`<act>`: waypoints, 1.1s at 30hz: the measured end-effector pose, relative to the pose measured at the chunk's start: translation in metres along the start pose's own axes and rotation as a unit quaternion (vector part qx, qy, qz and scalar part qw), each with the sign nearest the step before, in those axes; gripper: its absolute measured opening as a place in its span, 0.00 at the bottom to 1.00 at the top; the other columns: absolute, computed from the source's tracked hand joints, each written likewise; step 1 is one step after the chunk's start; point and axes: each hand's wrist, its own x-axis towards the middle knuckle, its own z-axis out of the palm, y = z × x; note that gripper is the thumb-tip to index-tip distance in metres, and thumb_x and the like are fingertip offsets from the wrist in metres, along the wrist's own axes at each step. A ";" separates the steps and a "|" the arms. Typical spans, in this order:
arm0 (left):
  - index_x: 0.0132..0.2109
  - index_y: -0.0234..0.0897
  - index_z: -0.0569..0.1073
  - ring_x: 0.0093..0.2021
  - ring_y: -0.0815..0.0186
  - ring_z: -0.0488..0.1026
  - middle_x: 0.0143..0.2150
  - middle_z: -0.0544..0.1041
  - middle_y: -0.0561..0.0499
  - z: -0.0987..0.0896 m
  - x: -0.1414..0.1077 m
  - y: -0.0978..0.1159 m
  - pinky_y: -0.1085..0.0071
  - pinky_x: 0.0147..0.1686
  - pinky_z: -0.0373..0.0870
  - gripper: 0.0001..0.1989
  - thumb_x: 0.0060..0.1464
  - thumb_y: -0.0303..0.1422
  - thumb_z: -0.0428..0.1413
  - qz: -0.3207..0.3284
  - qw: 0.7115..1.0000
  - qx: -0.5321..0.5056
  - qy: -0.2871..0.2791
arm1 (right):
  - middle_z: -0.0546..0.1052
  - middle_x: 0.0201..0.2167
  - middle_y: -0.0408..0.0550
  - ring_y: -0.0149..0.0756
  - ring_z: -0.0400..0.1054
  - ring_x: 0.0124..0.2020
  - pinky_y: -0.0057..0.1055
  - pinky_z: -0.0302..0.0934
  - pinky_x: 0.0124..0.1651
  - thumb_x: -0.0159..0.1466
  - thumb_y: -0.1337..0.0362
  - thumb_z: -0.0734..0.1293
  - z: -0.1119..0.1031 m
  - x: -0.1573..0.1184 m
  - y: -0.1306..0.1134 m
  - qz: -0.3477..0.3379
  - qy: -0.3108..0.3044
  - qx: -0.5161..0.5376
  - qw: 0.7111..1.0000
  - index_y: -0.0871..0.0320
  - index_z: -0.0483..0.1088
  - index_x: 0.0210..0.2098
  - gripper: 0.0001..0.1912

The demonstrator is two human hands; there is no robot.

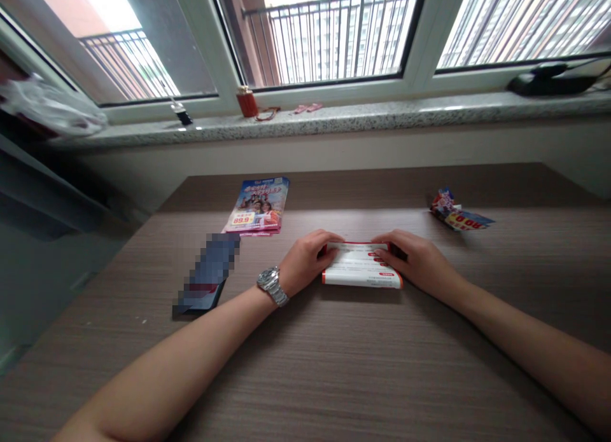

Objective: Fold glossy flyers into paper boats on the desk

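Note:
A printed leaflet (360,264), white with red edges and small red labels, lies folded over on the wooden table. My left hand (310,254) pinches its left end, thumb on top and fingers at the far edge. On the opposite end, my right hand (413,254) grips the paper in the same way. Its near edge curls up a little from the tabletop. A metal watch (272,285) is on my left wrist. Beyond my left hand rests a stack of colourful flyers (258,207). Farther off from my right hand sits a crumpled, folded flyer (458,216).
A dark, blurred-out flat object (205,273) lies left of my left forearm on the table (305,378). Along the granite windowsill (363,114) stand a red lighter-like object (247,102), pink clips (308,108), a plastic bag (50,105) and a black device (548,79).

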 end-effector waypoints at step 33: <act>0.50 0.36 0.75 0.41 0.65 0.74 0.43 0.78 0.47 0.001 -0.001 -0.002 0.69 0.43 0.70 0.12 0.60 0.25 0.55 0.003 1.000 -0.005 -0.003 | 0.76 0.34 0.48 0.39 0.69 0.33 0.35 0.64 0.37 0.68 0.60 0.64 -0.001 0.000 -0.001 -0.001 0.000 -0.002 1.000 0.55 0.74 0.45 0.10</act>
